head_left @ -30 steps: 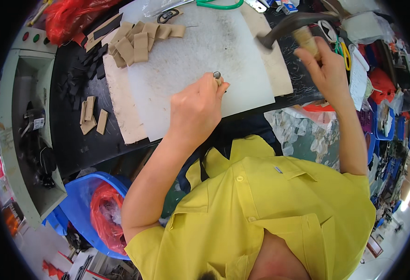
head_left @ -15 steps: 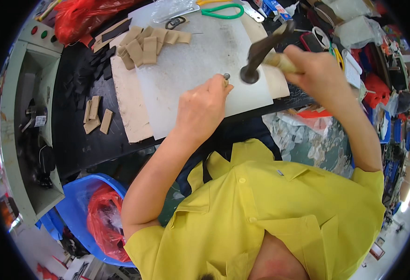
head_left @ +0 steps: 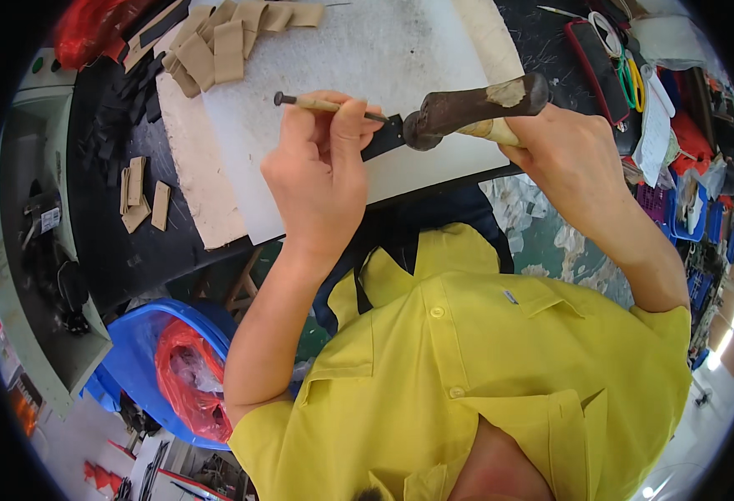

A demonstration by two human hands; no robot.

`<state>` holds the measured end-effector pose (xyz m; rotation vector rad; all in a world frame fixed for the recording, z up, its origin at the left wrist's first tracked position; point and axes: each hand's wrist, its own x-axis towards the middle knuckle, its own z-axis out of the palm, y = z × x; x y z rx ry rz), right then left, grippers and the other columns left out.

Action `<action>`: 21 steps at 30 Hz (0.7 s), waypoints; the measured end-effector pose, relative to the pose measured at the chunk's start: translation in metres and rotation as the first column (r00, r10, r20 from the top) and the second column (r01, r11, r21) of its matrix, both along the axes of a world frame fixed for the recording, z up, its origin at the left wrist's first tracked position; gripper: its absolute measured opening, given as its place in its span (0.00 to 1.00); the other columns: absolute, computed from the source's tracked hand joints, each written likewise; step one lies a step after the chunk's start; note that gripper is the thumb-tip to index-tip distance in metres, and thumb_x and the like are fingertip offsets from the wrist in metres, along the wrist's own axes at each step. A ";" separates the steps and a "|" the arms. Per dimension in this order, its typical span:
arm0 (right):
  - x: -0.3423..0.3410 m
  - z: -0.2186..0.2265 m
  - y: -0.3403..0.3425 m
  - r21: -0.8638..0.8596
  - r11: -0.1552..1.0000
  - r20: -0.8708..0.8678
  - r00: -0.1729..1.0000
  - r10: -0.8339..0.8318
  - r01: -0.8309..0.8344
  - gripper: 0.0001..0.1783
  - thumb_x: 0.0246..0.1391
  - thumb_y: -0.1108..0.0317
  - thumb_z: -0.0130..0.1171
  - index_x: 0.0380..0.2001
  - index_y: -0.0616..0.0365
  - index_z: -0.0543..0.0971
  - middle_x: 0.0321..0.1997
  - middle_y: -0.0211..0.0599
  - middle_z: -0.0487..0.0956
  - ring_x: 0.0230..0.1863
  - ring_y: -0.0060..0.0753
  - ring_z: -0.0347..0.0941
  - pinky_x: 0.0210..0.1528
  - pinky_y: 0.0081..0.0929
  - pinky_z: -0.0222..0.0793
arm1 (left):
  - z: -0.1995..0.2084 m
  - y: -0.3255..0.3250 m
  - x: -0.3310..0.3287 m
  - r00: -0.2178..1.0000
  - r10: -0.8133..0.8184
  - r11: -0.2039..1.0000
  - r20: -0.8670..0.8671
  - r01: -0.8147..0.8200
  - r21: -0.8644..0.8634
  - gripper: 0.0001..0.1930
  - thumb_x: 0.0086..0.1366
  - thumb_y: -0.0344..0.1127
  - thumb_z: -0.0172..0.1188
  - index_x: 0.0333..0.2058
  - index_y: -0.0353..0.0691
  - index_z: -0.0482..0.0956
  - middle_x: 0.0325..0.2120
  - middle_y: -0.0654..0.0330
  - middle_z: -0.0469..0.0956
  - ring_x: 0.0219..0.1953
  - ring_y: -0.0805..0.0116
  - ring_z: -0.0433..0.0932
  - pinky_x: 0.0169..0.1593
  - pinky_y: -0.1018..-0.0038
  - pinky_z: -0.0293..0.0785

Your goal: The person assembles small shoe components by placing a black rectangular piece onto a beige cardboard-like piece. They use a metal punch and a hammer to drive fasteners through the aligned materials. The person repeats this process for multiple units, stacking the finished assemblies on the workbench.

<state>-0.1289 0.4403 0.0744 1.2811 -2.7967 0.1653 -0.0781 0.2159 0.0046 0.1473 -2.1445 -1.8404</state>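
Note:
Between the fingers of my left hand [head_left: 321,179] is a slim metal punch [head_left: 325,104], its wrapped middle pinched and its shaft lying almost level, flat head to the left. Under its right tip a black strip [head_left: 390,136] with small holes shows on the white board [head_left: 300,63]; my left hand hides its other end. My right hand [head_left: 571,154] is closed round the pale handle of a hammer [head_left: 479,108]. The dark hammer head is just right of the strip, low over the board; whether it touches cannot be seen.
Folded tan strips [head_left: 221,50] are heaped at the board's far left. Black strips [head_left: 121,121] and several small tan pieces [head_left: 136,188] lie on the black table left of it. A blue bin [head_left: 137,359] stands below left. A red-edged phone [head_left: 598,71] lies far right.
The punch has gone from upright to nearly level in my left hand, and the black strip has come into view. The hammer has swung lower, its head turned sideways. The whole view has shifted.

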 end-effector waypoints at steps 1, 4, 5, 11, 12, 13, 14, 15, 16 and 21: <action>0.000 0.002 0.000 0.015 1.000 0.004 1.000 -0.001 0.001 0.17 0.49 0.67 0.66 0.35 0.51 0.66 0.22 0.34 0.71 0.22 0.42 0.74 0.20 0.38 0.65 | -0.003 0.001 -0.003 1.000 0.022 1.000 -0.019 -0.022 0.016 0.06 0.70 0.29 0.56 0.36 0.30 0.73 0.28 0.55 0.83 0.31 0.71 0.84 0.37 0.78 0.81; -0.001 0.004 -0.001 0.031 1.000 0.011 1.000 -0.001 0.000 0.17 0.49 0.67 0.66 0.35 0.51 0.66 0.22 0.34 0.71 0.23 0.42 0.74 0.20 0.38 0.65 | -0.004 0.001 -0.004 0.999 0.032 0.999 -0.031 -0.032 -0.010 0.06 0.68 0.29 0.60 0.33 0.32 0.74 0.26 0.58 0.83 0.28 0.74 0.84 0.31 0.80 0.78; -0.001 0.003 -0.001 0.018 1.000 0.009 1.000 0.003 -0.003 0.17 0.49 0.67 0.66 0.35 0.51 0.66 0.22 0.34 0.71 0.23 0.43 0.74 0.20 0.38 0.65 | -0.003 0.001 -0.004 0.999 0.025 0.999 -0.031 -0.026 -0.032 0.06 0.68 0.29 0.60 0.32 0.32 0.75 0.25 0.58 0.83 0.28 0.75 0.83 0.30 0.80 0.77; -0.001 0.000 0.000 -0.026 1.000 0.006 1.000 0.000 0.000 0.18 0.48 0.68 0.66 0.35 0.51 0.66 0.21 0.35 0.71 0.23 0.44 0.74 0.20 0.39 0.65 | -0.007 0.002 -0.004 0.987 0.023 0.918 -0.160 -0.084 -0.388 0.06 0.64 0.28 0.64 0.31 0.36 0.74 0.20 0.59 0.79 0.18 0.69 0.78 0.22 0.78 0.70; -0.001 0.000 -0.001 -0.030 1.000 0.009 1.000 0.000 0.001 0.18 0.48 0.68 0.66 0.35 0.51 0.65 0.20 0.36 0.71 0.23 0.45 0.74 0.20 0.39 0.65 | -0.007 0.003 -0.004 0.984 0.010 0.900 -0.177 -0.086 -0.427 0.07 0.63 0.28 0.64 0.31 0.36 0.74 0.19 0.59 0.78 0.17 0.67 0.77 0.22 0.77 0.69; -0.003 -0.001 0.000 -0.044 0.999 0.008 1.000 0.000 0.001 0.17 0.48 0.68 0.66 0.35 0.52 0.66 0.20 0.36 0.72 0.23 0.46 0.75 0.21 0.40 0.66 | -0.005 0.005 -0.006 0.980 -0.005 0.881 -0.197 -0.089 -0.465 0.07 0.62 0.28 0.65 0.30 0.37 0.73 0.19 0.59 0.77 0.17 0.65 0.76 0.21 0.75 0.69; -0.007 -0.006 0.003 -0.059 0.998 0.007 1.000 0.000 0.000 0.17 0.49 0.68 0.66 0.35 0.53 0.66 0.20 0.37 0.73 0.24 0.47 0.75 0.21 0.40 0.66 | -0.002 0.006 -0.006 0.976 -0.021 0.860 -0.217 -0.094 -0.502 0.08 0.62 0.28 0.65 0.30 0.37 0.73 0.18 0.59 0.76 0.16 0.62 0.75 0.21 0.74 0.68; -0.011 -0.007 0.004 -0.074 0.997 0.006 1.000 0.001 -0.001 0.16 0.49 0.68 0.65 0.35 0.55 0.67 0.20 0.37 0.73 0.25 0.47 0.75 0.22 0.40 0.67 | 0.001 0.008 -0.005 0.973 -0.043 0.832 -0.226 -0.090 -0.548 0.08 0.62 0.28 0.65 0.30 0.37 0.72 0.18 0.58 0.76 0.16 0.61 0.75 0.20 0.73 0.68; -0.017 -0.002 0.003 -0.088 0.995 0.034 0.998 -0.043 0.046 0.14 0.49 0.68 0.66 0.35 0.55 0.70 0.23 0.39 0.74 0.25 0.47 0.75 0.24 0.38 0.68 | 0.004 0.008 -0.005 0.969 -0.058 0.798 -0.240 -0.100 -0.594 0.09 0.61 0.28 0.65 0.30 0.37 0.72 0.18 0.58 0.76 0.16 0.60 0.75 0.20 0.72 0.68; -0.057 0.072 0.027 -0.581 0.763 0.429 0.903 -0.008 0.283 0.09 0.56 0.67 0.64 0.30 0.58 0.75 0.25 0.27 0.77 0.25 0.26 0.73 0.29 0.27 0.69 | 0.011 0.009 -0.006 0.973 -0.101 0.719 -0.205 -0.071 -0.691 0.10 0.62 0.27 0.64 0.29 0.37 0.70 0.21 0.57 0.78 0.17 0.60 0.75 0.20 0.71 0.67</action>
